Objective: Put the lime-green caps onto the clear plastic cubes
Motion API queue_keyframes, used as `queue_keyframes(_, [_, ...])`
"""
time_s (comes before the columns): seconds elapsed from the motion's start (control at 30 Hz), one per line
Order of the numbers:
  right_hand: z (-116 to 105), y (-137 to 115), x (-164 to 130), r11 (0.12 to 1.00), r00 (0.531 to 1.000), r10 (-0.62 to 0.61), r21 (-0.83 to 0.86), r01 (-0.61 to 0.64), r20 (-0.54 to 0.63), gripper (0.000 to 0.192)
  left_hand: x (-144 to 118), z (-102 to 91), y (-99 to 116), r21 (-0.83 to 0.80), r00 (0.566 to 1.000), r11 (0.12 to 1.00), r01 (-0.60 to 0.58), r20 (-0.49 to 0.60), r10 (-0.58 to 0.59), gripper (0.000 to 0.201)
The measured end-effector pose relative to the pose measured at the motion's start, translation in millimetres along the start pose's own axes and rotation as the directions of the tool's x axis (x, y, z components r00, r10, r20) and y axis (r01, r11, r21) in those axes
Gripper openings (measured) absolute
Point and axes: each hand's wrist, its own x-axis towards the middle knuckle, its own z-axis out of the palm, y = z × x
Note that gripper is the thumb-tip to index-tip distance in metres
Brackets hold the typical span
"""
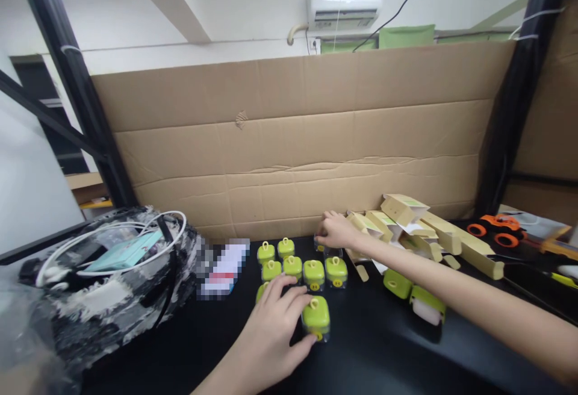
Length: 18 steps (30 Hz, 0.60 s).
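**Two hands among small green-lidded boxes, black tabletop**

- Left hand [275, 317]: laid palm-down over the near end of the cluster, fingers spread loosely. Thumb and fingertips are set against the nearest small clear box with lime-green lid and yellow loop [315, 317], which stands upright and apart from the rest, on the near side. Touch is seen; a closed grasp is not.
- Right hand [334, 230]: stretched forward across the black tabletop [370, 359], fingers curled over something at the far right corner of the cluster. What lies under them is hidden; whether it is gripped cannot be told.
- Cluster of matching green-lidded boxes [298, 262]: set in rough rows between the two hands, lids up, loops upward.
- Key relation: the nearest box lies just right of the left hand, touching it; the right hand is well beyond it, toward the cardboard wall [293, 142]. The left hand is the nearer one.
- To the right: a heap of folded tan cardboard cartons [424, 226], and two green-lidded boxes tipped on their sides [413, 292].
- To the left: a crumpled plastic bag with white cable [112, 256].
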Motion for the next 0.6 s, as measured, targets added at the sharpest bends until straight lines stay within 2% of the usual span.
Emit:
queue_keyframes(0.17, [18.2, -18.5, 11.5, 0.996, 1.0, 0.016, -0.084, -0.018, -0.025, 0.029, 3.7, -6.0, -8.3, 0.129, 0.999, 0.991, 0.027, -0.031, -0.023, 0.037])
queue_keyframes(0.3, [2.3, -24.2, -2.9, 0.998, 0.988, -0.029, -0.061, 0.02, -0.149, 0.025, 5.1, -4.0, -18.4, 0.204, 0.997, 0.977, 0.064, -0.05, -0.055, 0.036])
queue_keyframes(0.4, [-18.7, -29.1, -34.5, 0.995, 0.973, -0.093, 0.003, 0.096, -0.212, 0.013, 6.9, -1.5, -26.6, 0.245, 0.997, 0.968, 0.05, -0.065, -0.036, 0.036])
queue_keyframes(0.47, [-26.0, -35.7, -65.3, 0.985, 0.966, -0.146, 0.056, 0.162, -0.214, 0.013, 7.2, -0.7, -31.2, 0.272, 0.997, 0.961, 0.048, -0.072, -0.03, 0.036])
queue_keyframes(0.53, [-23.6, -44.5, -98.5, 0.969, 0.961, -0.205, 0.104, 0.226, -0.184, 0.011, 5.5, 0.1, -32.8, 0.312, 0.992, 0.949, 0.04, -0.124, -0.001, 0.044])
queue_keyframes(0.6, [-13.4, -54.3, -127.0, 0.951, 0.958, -0.261, 0.138, 0.277, -0.123, 0.011, 1.4, 2.3, -29.7, 0.345, 0.97, 0.939, 0.008, -0.231, 0.077, 0.06])
